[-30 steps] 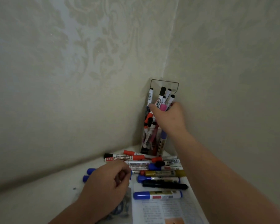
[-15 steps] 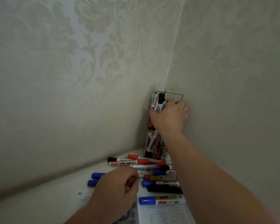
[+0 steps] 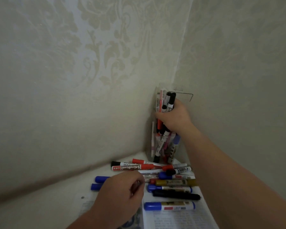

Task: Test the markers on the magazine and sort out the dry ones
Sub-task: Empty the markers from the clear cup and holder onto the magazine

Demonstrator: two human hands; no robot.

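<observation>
In the corner holder the right hand grips a marker, fingers partly hidden; the left hand curls over the magazine, hold unclear.

A pale surface fills the corner between two walls. In its far corner stands a clear holder packed with upright markers. Just in front of it, loose markers lie crosswise in a heap, with a red one at the back and two blue caps at the left. A magazine lies at the near edge under the nearest markers.
</observation>
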